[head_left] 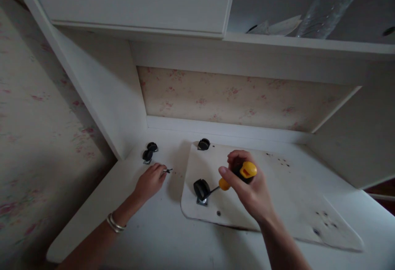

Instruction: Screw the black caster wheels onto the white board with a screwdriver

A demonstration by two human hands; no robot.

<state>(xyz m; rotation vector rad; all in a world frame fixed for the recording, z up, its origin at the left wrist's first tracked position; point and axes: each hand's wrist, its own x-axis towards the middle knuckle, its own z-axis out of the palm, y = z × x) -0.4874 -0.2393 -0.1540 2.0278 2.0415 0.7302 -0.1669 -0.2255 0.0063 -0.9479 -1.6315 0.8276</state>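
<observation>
My right hand (pixel 248 188) is wrapped round the handle of a yellow and black screwdriver (pixel 224 184). The tool slants down to the left, and its shaft reaches the base of a black caster wheel (pixel 201 188) with a metal plate. That caster stands on the near left corner of a white board (pixel 296 192). Further left, my left hand (pixel 151 181) pinches small dark pieces that look like screws (pixel 167 171), low over the white desktop. Whether the screwdriver tip sits in a screw is too small to tell.
Another caster (pixel 204 144) is at the board's far left corner. Two loose casters (pixel 149 152) lie on the desktop (pixel 123 204) beyond my left hand. Groups of holes mark the board's right side. A shelf (pixel 293 44) overhangs the back, bearing a clear plastic bottle (pixel 331 9).
</observation>
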